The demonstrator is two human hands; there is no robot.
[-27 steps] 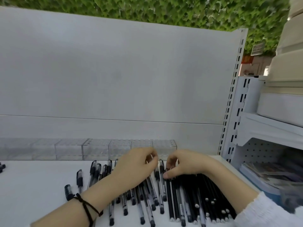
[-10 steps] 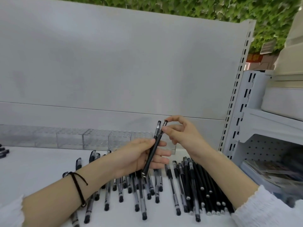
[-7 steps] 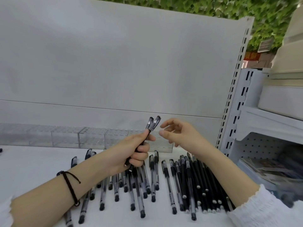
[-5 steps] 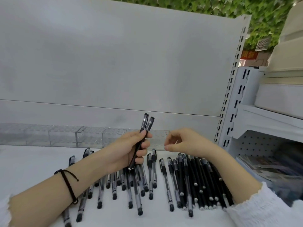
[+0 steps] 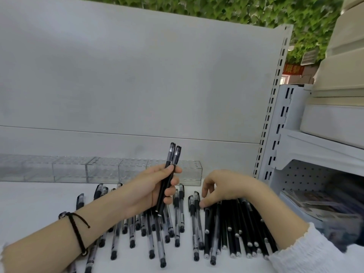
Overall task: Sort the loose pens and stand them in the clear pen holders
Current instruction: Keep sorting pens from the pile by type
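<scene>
My left hand (image 5: 151, 189) grips two black pens (image 5: 171, 160) upright, caps up, above the pile. Loose pens with clear barrels (image 5: 155, 231) lie spread on the white shelf (image 5: 39, 213) under that hand. A group of solid black pens (image 5: 236, 225) lies to the right. My right hand (image 5: 222, 187) is lowered over the far ends of the black pens, fingertips touching them, holding nothing. A row of clear pen holders (image 5: 102, 171) stands along the back wall, with no pens showing in them.
A white back panel (image 5: 137, 85) rises behind the holders. A slotted upright (image 5: 273, 107) closes the shelf on the right, with a pegboard shelf unit (image 5: 315, 154) holding papers (image 5: 315, 201) beyond it. Beige boxes (image 5: 342, 66) are stacked above.
Both hands lifted pens from the pile; my right hand passed a second black pen to my left hand, then dropped back down to the black pens. My left hand keeps both pens raised.
</scene>
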